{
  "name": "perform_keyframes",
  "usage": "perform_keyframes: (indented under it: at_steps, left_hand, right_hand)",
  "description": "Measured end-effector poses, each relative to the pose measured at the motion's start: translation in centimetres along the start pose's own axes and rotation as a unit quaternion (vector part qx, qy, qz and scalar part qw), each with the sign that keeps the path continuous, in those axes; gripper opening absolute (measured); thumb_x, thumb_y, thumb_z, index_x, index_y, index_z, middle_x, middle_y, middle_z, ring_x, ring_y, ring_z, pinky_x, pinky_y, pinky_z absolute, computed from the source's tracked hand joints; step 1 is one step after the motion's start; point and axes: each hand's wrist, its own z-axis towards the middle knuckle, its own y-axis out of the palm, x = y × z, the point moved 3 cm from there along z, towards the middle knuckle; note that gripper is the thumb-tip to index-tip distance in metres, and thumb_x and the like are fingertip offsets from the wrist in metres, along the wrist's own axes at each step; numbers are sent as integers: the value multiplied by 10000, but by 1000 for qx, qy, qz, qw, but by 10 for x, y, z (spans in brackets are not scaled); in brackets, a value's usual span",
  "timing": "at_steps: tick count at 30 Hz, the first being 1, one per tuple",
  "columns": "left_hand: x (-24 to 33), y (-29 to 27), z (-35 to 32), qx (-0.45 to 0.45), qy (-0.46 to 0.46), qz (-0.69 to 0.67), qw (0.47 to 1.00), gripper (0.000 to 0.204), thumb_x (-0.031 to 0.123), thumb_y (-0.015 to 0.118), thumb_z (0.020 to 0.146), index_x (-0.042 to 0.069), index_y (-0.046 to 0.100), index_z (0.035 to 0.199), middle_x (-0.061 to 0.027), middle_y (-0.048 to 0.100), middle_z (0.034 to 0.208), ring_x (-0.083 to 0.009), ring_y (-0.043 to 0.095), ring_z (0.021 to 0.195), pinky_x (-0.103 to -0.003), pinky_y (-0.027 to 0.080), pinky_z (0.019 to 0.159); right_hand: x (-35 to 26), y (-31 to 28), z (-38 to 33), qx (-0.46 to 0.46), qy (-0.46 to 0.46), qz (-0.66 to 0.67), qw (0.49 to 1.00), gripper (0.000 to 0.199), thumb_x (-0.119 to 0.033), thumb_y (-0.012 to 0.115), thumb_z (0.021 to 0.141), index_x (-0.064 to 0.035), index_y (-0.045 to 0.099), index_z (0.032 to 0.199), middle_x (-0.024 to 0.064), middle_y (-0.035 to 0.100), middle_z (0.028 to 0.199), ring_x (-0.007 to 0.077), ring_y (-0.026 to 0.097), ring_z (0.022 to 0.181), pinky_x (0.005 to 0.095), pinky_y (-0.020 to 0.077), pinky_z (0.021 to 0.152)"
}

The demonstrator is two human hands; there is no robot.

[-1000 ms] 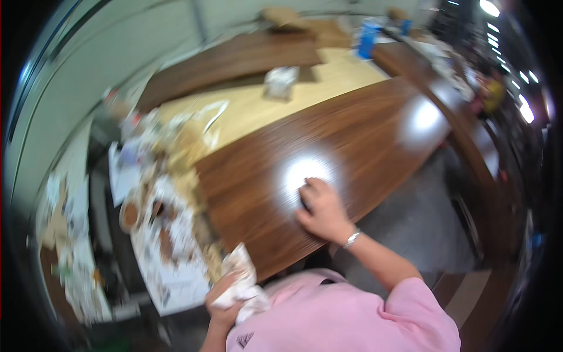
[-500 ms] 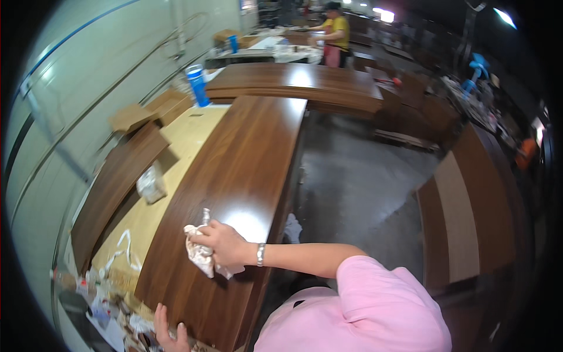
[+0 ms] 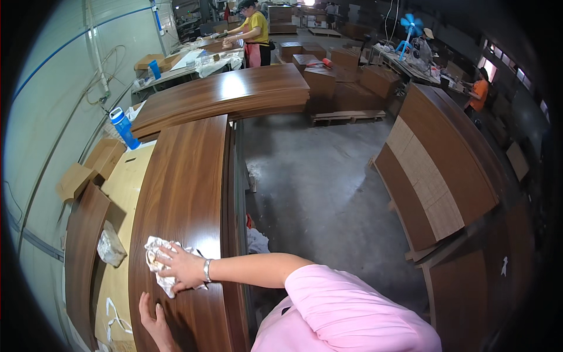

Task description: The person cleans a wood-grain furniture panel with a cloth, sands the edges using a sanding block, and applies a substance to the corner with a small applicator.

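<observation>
My right hand [image 3: 183, 268] presses a crumpled white rag [image 3: 157, 259] onto a long dark wood-grain panel [image 3: 187, 176] that runs away from me. A metal bracelet sits on that wrist. My left hand [image 3: 153, 315] lies flat on the same panel, nearer to me, fingers spread and holding nothing. The pink sleeve of my right arm fills the lower middle.
A light yellow board [image 3: 123, 193] lies left of the panel with a crumpled bag [image 3: 109, 249] on it. A blue bottle [image 3: 124, 128] stands further back. More dark panels are stacked ahead [image 3: 234, 94] and at right [image 3: 446, 158]. A person in yellow [image 3: 255, 32] works at a far table.
The view has swung along the panel's length. My right hand keeps the rag pressed on the wood, and my left hand has come further up onto the panel.
</observation>
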Motion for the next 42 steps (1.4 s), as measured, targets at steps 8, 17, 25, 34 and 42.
perform_keyframes:
  at_steps: [8, 17, 25, 34, 42]
  left_hand:
    - [23, 69, 52, 30, -66, -105, 992, 494, 94, 612, 936, -13, 472, 1397, -169, 508, 1401, -319, 474, 1302, -424, 401, 1057]
    - [-38, 136, 217, 35, -68, 329, 941, 727, 241, 667, 905, -24, 340, 1497, -279, 326, 1546, -440, 329, 1422, -485, 267, 1164]
    - [-80, 129, 246, 110, -76, 240, 962, 582, 206, 721, 854, -71, 544, 1335, -274, 631, 1226, -401, 614, 1103, -430, 464, 982]
    - [-26, 145, 231, 114, -80, 305, 942, 556, 250, 733, 828, -28, 569, 1280, -242, 626, 1210, -417, 563, 1143, -485, 418, 1016]
    - [-5, 156, 223, 87, -77, 296, 948, 587, 273, 711, 849, -21, 537, 1327, -238, 525, 1377, -409, 452, 1306, -491, 340, 1112]
  right_hand:
    - [102, -33, 55, -41, 78, 89, 992, 632, -521, 611, 873, -175, 547, 1399, 187, 434, 1497, 447, 228, 1462, 626, 187, 1151]
    - [138, -110, -10, -137, -131, 273, 943, 964, -338, 821, 649, -10, 408, 1456, 298, 265, 1548, 458, 193, 1471, 554, 140, 1212]
    - [168, -87, -66, -151, -229, 81, 958, 927, -314, 844, 628, -61, 444, 1424, 245, 277, 1573, 409, 222, 1483, 535, 207, 1207]
    - [161, -89, -89, 0, -238, 20, 971, 514, -252, 681, 778, -100, 603, 1262, 188, 487, 1454, 369, 443, 1367, 506, 361, 1118]
    - [152, -95, -97, 24, -207, 1, 978, 384, -225, 600, 834, -124, 630, 1203, 152, 526, 1424, 340, 484, 1336, 489, 412, 1080]
